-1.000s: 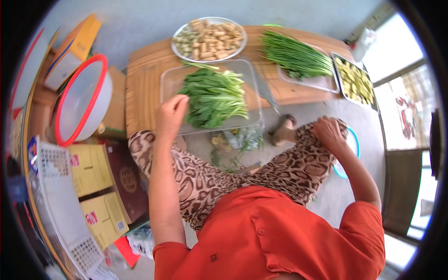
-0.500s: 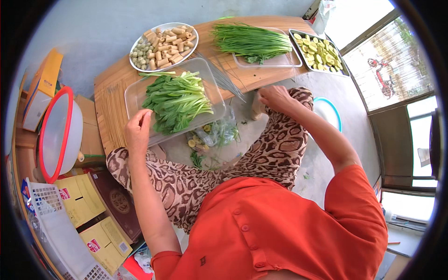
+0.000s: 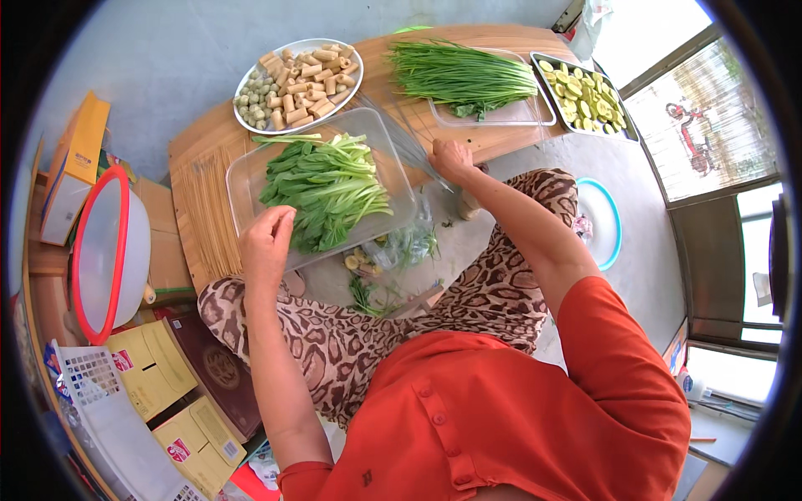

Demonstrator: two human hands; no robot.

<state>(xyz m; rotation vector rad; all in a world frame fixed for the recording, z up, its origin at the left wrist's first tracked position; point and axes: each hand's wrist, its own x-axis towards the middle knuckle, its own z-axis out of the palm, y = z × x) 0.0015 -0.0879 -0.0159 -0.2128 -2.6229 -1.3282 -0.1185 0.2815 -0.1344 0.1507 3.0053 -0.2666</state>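
Note:
A clear plastic tray (image 3: 244,179) of leafy greens (image 3: 330,188) sits on the wooden table in front of me. My left hand (image 3: 267,242) is closed in a pinch over the tray's near left edge. Whatever it may hold is too small to make out. My right hand (image 3: 453,160) is closed at the table's near edge, right of the tray, its fingertips hidden. Thin grey skewers (image 3: 399,138) lie just left of it, their ends past the table edge. Bamboo skewers (image 3: 210,217) lie in a bunch left of the tray.
On the table are an oval plate (image 3: 242,117) of tan rolls and pale green balls, chives (image 3: 464,79) on a clear tray, and a metal tray (image 3: 632,134) of sliced squash. A red-rimmed basin (image 3: 125,250) and cartons (image 3: 150,367) stand left; a blue-rimmed basin (image 3: 619,221) is right.
My right hand has moved left, from above my knee to beside the grey skewers. My left hand has shifted slightly right and stays pinched. The view has shifted a little.

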